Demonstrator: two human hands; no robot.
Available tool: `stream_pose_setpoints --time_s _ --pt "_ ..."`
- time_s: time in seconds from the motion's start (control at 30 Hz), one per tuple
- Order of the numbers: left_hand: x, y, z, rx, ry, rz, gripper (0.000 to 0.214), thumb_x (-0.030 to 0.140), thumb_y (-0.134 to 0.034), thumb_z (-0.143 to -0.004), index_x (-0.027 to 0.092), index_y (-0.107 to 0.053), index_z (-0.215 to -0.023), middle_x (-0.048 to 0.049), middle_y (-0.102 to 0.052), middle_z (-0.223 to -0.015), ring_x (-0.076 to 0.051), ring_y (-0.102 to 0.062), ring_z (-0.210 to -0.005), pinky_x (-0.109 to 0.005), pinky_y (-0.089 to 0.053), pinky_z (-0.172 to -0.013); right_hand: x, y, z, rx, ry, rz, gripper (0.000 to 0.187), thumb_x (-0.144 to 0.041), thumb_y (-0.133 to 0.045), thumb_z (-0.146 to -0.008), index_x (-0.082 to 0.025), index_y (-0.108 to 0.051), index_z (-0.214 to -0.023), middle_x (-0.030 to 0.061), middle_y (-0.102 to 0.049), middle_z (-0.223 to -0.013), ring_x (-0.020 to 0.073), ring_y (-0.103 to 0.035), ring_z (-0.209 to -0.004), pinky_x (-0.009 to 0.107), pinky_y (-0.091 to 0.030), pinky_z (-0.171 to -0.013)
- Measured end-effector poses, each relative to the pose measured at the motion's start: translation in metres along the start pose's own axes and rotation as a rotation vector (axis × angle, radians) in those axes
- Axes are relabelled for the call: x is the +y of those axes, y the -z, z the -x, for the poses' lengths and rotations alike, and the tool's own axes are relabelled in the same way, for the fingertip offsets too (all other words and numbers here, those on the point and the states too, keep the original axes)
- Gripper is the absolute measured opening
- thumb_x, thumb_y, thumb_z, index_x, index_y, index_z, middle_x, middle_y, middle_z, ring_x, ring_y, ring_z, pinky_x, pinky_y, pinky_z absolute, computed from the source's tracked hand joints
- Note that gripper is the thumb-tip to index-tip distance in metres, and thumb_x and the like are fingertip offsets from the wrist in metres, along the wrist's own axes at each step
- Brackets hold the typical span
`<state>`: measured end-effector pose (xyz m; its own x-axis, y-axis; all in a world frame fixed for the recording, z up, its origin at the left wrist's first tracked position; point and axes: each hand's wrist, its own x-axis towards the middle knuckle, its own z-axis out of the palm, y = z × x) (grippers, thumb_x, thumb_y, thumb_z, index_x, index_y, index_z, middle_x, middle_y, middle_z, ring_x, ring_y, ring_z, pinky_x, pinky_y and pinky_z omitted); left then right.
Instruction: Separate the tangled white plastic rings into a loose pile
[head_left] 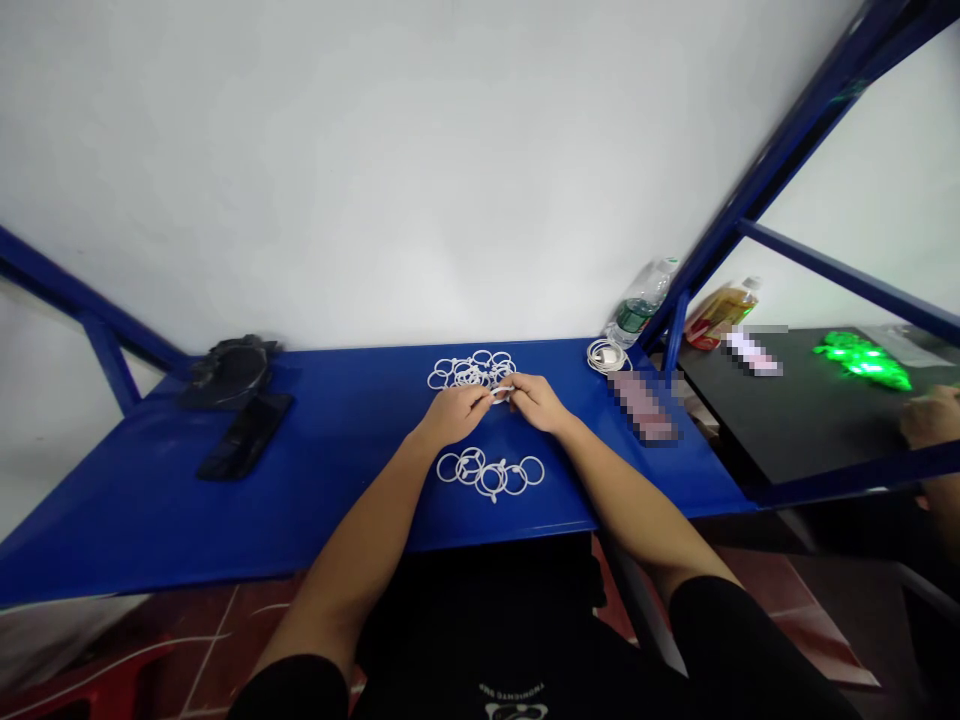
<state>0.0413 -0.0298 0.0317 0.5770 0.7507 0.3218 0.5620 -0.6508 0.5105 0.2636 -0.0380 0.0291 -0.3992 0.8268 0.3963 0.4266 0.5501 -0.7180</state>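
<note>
Between my two hands is a small white ring (501,393), pinched at its left by my left hand (456,412) and at its right by my right hand (537,401). Fingers on both sides are closed around it and partly hide it. Just behind my hands lies a pile of white rings (472,370) with small tabs, overlapping one another. Nearer to me, a second group of white rings (491,477) is spread in a loose row on the blue table (352,450).
Black items, a round bundle (229,370) and a flat pouch (246,436), lie at the left. At the right are a water bottle (641,308), a coiled white cable (609,356) and a blurred-out flat object (643,405). Blue frame bars flank the table; another person's hand (931,415) shows beyond.
</note>
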Motion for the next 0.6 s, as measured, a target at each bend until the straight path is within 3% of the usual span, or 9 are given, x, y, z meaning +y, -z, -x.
stream_pose_setpoints --time_s 0.13,0.23,0.3,0.33,0.4,0.5,0.6 --pt "0.001 0.001 -0.001 -0.007 0.021 0.01 0.031 0.035 -0.047 -0.105 0.021 -0.075 -0.102 -0.0045 -0.075 -0.092 -0.018 -0.067 -0.083 -0.028 -0.046 -0.076 0.001 -0.001 0.0 0.003 0.039 0.039 0.031 -0.007 -0.045 -0.083 -0.018 -0.072 -0.094 0.005 -0.075 -0.091 0.0191 -0.069 -0.086 0.031 -0.054 -0.084" --pt "-0.007 0.007 0.0 0.009 0.125 0.085 0.031 0.037 -0.052 -0.102 0.023 -0.072 -0.122 -0.004 -0.077 -0.098 -0.018 -0.069 -0.081 -0.028 -0.048 -0.074 0.002 -0.002 0.001 0.042 0.084 0.126 0.036 -0.008 -0.047 -0.088 -0.02 -0.074 -0.109 0.0066 -0.077 -0.103 0.0202 -0.071 -0.094 0.033 -0.055 -0.089" --pt "-0.016 0.016 0.002 -0.002 0.226 0.131 0.042 0.042 -0.061 -0.097 0.023 -0.066 -0.135 -0.0036 -0.078 -0.097 -0.018 -0.07 -0.079 -0.028 -0.049 -0.071 0.005 -0.003 0.002 0.101 0.099 0.205 0.038 -0.011 -0.049 -0.093 -0.022 -0.073 -0.121 0.0079 -0.076 -0.113 0.0214 -0.071 -0.102 0.036 -0.056 -0.095" --pt "-0.022 0.021 0.005 -0.032 0.259 0.15 0.044 0.046 -0.063 -0.096 0.022 -0.067 -0.133 -0.0038 -0.078 -0.095 -0.019 -0.07 -0.079 -0.029 -0.05 -0.071 0.006 -0.003 0.002 0.131 0.097 0.243 0.039 -0.013 -0.049 -0.095 -0.023 -0.071 -0.126 0.0085 -0.076 -0.118 0.022 -0.07 -0.107 0.038 -0.055 -0.098" --pt "-0.032 0.031 0.01 -0.176 0.28 0.199 0.045 0.054 -0.071 -0.088 0.021 -0.073 -0.118 -0.0041 -0.077 -0.092 -0.019 -0.07 -0.078 -0.029 -0.051 -0.071 0.011 -0.005 0.001 0.173 0.078 0.311 0.039 -0.016 -0.05 -0.099 -0.024 -0.068 -0.133 0.0095 -0.074 -0.127 0.0231 -0.068 -0.117 0.041 -0.054 -0.104" --pt "-0.039 0.04 0.015 -0.459 0.266 0.272 0.054 0.053 -0.088 -0.068 0.022 -0.075 -0.11 -0.0022 -0.076 -0.086 -0.017 -0.069 -0.071 -0.026 -0.049 -0.064 0.016 -0.006 -0.002 0.157 0.038 0.384 0.036 -0.024 -0.059 -0.1 -0.024 -0.067 -0.135 0.0111 -0.069 -0.137 0.0262 -0.064 -0.126 0.046 -0.051 -0.11" --pt "-0.037 0.034 0.016 -0.56 0.224 0.285 0.055 0.047 -0.093 -0.058 0.024 -0.076 -0.105 0.0005 -0.073 -0.078 -0.015 -0.066 -0.063 -0.025 -0.045 -0.057 0.016 -0.004 -0.003 0.136 0.013 0.414 0.031 -0.027 -0.066 -0.097 -0.024 -0.072 -0.127 0.0107 -0.072 -0.132 0.0271 -0.067 -0.121 0.046 -0.052 -0.107"
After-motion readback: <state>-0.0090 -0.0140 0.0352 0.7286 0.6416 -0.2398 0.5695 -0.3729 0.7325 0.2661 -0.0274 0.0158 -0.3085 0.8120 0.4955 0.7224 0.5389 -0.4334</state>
